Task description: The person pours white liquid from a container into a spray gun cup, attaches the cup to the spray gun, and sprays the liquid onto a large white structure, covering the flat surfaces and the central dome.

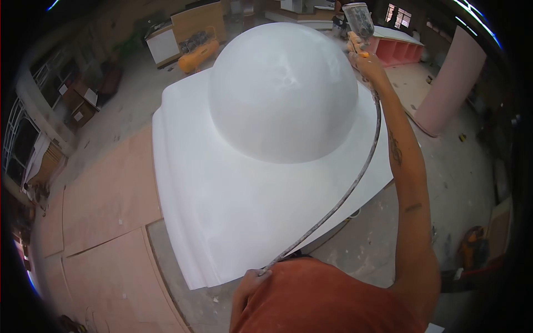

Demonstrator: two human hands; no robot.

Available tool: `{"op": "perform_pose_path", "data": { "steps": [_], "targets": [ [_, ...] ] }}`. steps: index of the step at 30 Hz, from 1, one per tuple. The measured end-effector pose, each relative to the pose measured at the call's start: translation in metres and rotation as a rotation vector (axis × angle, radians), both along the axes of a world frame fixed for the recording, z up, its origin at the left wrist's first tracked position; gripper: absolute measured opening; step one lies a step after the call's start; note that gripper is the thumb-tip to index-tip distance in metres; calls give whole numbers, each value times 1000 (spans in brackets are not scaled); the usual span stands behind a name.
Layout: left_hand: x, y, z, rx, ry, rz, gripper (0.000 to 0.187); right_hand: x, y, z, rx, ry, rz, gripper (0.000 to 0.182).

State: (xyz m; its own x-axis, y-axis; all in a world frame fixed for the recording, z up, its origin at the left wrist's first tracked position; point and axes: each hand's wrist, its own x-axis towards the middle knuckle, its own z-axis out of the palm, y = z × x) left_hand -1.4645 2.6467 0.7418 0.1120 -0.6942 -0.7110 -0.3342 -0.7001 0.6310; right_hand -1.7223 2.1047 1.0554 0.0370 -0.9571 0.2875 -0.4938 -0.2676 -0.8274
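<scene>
A large white dome [283, 94] rises from a white flat-sided base [222, 205] in the middle of the view. At the upper right my right hand [367, 65] is closed on a spray gun [354, 43] with a grey cup [359, 19] on top, beside the dome's right side. From the gun a grey hose [355, 186] runs down across the base's right part to my left hand [254, 280], which is closed around it near the base's front edge, against the orange shirt.
An orange compressor [198, 55] stands at the upper left, near a wooden cabinet [199, 23]. Brown boards [105, 222] lie on the floor at left. A pink cylinder [452, 83] and pink shelf unit [395, 49] stand at right. Part of another person [338, 22] shows behind.
</scene>
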Motion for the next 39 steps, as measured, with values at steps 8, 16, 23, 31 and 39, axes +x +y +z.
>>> {"op": "perform_pose_path", "data": {
  "steps": [8, 16, 23, 31, 39],
  "targets": [
    [-12, 9, -6, -131, 18, -29, 51, 53, 29, 20, 140, -83, 190, 25],
    [-26, 43, 19, -141, -20, 72, 50, 93, 26, 74, 212, -302, 502, 25],
    [5, 33, 14, -218, 1, 6, 48, 117, 19, 60, 188, -189, 375, 23],
    [-25, 15, -34, -331, 78, 8, 53, 45, -23, 14, 53, -62, 148, 31],
    [-42, -2, -70, -364, 31, -23, 52, 53, -53, -4, -6, -35, 191, 30]
  ]
}}
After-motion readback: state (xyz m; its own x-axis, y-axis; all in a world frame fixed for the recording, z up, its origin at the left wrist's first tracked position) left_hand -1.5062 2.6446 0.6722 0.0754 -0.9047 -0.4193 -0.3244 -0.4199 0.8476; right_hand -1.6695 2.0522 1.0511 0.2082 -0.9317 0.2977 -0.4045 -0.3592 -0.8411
